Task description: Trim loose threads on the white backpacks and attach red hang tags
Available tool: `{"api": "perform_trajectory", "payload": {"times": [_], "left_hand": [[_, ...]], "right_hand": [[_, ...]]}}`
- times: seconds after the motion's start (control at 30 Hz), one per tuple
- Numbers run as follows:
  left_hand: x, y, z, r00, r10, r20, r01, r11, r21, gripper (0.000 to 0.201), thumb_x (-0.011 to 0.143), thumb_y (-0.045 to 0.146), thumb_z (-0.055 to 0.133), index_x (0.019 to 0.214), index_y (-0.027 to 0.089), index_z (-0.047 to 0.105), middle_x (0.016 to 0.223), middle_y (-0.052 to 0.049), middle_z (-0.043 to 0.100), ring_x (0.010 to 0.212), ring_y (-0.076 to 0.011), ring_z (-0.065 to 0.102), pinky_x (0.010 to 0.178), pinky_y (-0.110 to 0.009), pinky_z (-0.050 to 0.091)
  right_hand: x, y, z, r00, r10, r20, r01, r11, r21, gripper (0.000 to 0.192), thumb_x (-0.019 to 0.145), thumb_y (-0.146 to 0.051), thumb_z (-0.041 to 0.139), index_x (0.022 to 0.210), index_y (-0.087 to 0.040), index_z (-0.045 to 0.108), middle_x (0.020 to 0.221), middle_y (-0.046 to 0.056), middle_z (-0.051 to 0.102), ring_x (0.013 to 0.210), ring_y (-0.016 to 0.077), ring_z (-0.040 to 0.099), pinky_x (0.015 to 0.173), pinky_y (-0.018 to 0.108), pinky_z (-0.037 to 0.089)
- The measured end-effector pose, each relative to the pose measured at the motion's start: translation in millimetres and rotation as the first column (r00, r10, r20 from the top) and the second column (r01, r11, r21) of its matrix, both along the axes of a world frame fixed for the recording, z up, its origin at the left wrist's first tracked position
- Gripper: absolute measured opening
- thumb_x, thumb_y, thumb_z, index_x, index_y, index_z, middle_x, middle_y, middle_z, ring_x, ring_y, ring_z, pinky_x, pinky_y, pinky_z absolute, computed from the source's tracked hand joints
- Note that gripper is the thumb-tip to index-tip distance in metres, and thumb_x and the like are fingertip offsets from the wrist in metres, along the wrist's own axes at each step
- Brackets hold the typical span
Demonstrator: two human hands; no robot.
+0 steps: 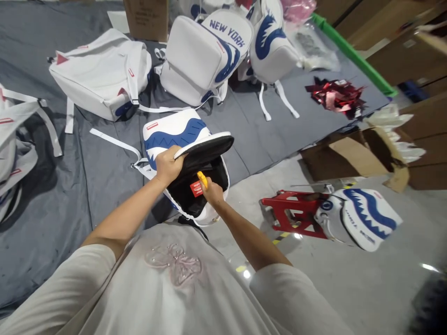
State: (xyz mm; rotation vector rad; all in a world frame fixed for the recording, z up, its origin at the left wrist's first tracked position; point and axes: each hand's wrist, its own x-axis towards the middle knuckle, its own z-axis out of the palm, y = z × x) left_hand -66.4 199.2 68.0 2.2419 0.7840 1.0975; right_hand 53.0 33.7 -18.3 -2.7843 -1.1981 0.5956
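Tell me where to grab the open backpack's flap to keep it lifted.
Grip the flap at its near-left edge, coming from the left, as the left hand does. That rim sticks out stiffly over the black opening, leaving the inside free for the right hand with its yellow tool.

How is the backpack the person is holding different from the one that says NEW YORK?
The held backpack has its flap lifted open by the left hand, showing a black inside; the NEW YORK backpack is closed. The held one lies at the edge of the grey cloth, close to the person; the NEW YORK one sits farther back. The right hand holds a yellow tool inside the open one; nobody touches the other. Both are white with blue markings.
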Motion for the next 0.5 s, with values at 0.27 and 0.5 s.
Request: {"api": "perform_trajectory", "payload": {"times": [0.27, 0.5], "left_hand": [[-2.1, -9.3, 16.1, 0.995, 0.050, -0.092, -0.048, 0.999, 0.021, 0.018, 0.086, 0.032, 0.061, 0.099, 0.021, 0.065, 0.089, -0.003, 0.071, 0.081, -0.0191, 0.065, 0.073, -0.028, 0.045], [-6.4, -26.8, 12.1, 0.989, 0.049, -0.142, -0.016, 0.974, 0.224, 0.027, 0.090, 0.028, 0.051, 0.114, 0.018, 0.061, 0.104, -0.009, 0.069, 0.100, -0.0236, 0.062, 0.088, -0.036, 0.046]], "right_hand": [[70.4, 6.7, 90.6, 0.983, 0.126, -0.135, -0.155, 0.960, -0.232, 0.038, 0.094, -0.046, 0.053, 0.116, -0.016, 0.062, 0.108, 0.014, 0.069, 0.094, 0.0273, 0.067, 0.072, 0.029, 0.046], [115.6, 6.6, 130.4, 0.925, 0.139, -0.353, -0.323, 0.779, -0.537, 0.032, 0.092, -0.037, 0.054, 0.109, -0.011, 0.062, 0.060, 0.002, 0.056, 0.046, 0.0152, 0.050, 0.053, 0.028, 0.041]]}}
